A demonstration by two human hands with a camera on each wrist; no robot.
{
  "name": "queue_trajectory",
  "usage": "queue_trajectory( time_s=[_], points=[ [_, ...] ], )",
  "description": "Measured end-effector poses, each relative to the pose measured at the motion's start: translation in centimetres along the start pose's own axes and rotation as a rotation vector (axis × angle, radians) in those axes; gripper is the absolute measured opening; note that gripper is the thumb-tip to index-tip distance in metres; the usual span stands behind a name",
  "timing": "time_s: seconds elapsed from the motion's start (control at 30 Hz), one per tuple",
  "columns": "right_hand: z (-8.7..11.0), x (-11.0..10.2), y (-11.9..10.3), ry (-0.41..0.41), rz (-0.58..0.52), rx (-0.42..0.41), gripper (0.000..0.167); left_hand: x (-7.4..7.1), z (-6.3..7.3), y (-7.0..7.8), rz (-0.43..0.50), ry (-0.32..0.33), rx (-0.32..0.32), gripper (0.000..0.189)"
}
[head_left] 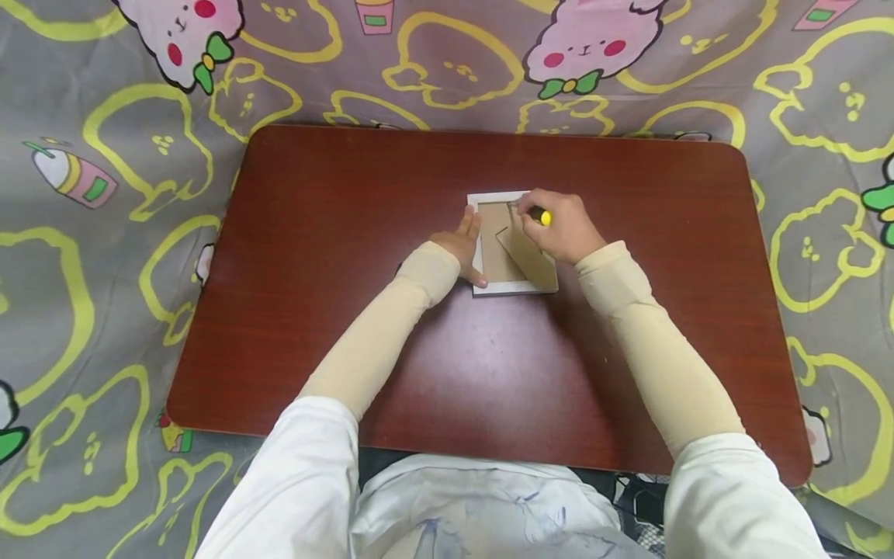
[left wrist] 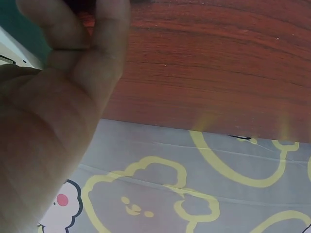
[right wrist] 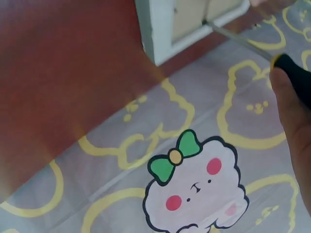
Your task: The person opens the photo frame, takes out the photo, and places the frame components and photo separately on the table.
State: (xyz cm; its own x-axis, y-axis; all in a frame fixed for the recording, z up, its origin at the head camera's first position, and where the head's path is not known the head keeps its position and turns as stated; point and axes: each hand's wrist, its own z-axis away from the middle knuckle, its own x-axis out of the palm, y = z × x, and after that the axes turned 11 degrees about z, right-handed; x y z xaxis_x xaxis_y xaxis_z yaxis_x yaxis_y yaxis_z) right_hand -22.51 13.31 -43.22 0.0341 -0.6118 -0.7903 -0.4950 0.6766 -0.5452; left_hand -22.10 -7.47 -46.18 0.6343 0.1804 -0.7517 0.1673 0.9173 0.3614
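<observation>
A picture frame with a white rim lies back side up on the table. Its brown backing board shows, with a slanted stand flap on it. My left hand rests along the frame's left side, fingers extended toward the far corner and thumb near the close one. In my right hand I grip a screwdriver with a black and yellow handle. Its metal tip touches the backing's far edge beside the white rim in the right wrist view. The left fingertips are cut off in the left wrist view.
The reddish-brown wooden table has rounded corners and extends to both sides of the frame. A grey patterned cloth with cartoon figures hangs behind the table and along its sides.
</observation>
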Motion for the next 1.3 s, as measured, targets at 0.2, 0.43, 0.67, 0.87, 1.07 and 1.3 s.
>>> queue_trajectory(
  time_s=[0.2,0.43,0.67,0.87,1.07,1.3],
  points=[
    [-3.5,-2.5,-0.1,-0.122,-0.014,0.192,0.012,0.0,0.1,0.2,-0.005,0.009,-0.005,0.131],
    [-5.8,-4.1,-0.8,-0.158,0.028,0.222,0.004,-0.1,0.3,0.5,-0.004,-0.009,-0.001,0.128],
    [-7.8,-5.0,-1.3,-0.187,0.058,0.198,0.007,-1.0,0.3,0.8,-0.013,0.014,0.011,0.129],
    [-10.0,-5.2,-1.2,-0.22,0.091,0.129,0.005,-1.1,0.3,0.8,-0.024,0.022,0.014,0.13],
    [-11.1,-5.0,-1.1,-0.25,0.113,0.085,0.007,-1.0,0.4,0.7,-0.019,0.032,-0.012,0.13],
    [-6.6,-4.0,-2.1,-0.115,0.102,0.054,0.02,-0.2,0.5,0.7,-0.04,0.022,-0.026,0.129]
  ],
)
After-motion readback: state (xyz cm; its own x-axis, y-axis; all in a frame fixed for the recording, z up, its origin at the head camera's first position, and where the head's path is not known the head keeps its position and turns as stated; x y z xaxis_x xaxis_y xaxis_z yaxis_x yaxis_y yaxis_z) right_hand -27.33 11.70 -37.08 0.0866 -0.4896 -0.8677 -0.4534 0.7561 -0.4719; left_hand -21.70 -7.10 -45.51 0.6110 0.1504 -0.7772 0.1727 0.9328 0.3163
